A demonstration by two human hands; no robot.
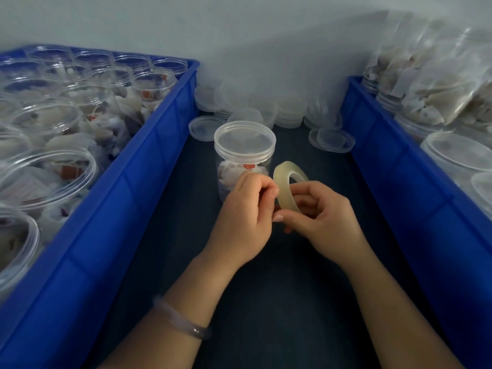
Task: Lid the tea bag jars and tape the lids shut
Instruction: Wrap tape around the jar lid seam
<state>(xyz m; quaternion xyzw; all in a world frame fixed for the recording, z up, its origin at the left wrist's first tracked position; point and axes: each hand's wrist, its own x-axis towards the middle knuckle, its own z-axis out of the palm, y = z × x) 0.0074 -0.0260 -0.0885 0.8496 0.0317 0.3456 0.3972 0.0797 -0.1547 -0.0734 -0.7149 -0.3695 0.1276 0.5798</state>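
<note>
The right hand (322, 211) grips a tape roll (288, 183) while the left hand (246, 209), touching it, pinches at its edge, just in front of a lidded jar (243, 153) standing behind both hands.

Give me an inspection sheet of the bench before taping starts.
Surface: dark table.
Job's things: lidded jar upright at centre, tea bags inside; tape roll held in front of it.
Clutter: loose lids piled at the back.
Hands: right hand grips the tape roll; left hand pinches at its edge.
Cables: nothing seen.
Surroundings: left crate of open jars; right crate with capped jars; pale wall.
</note>
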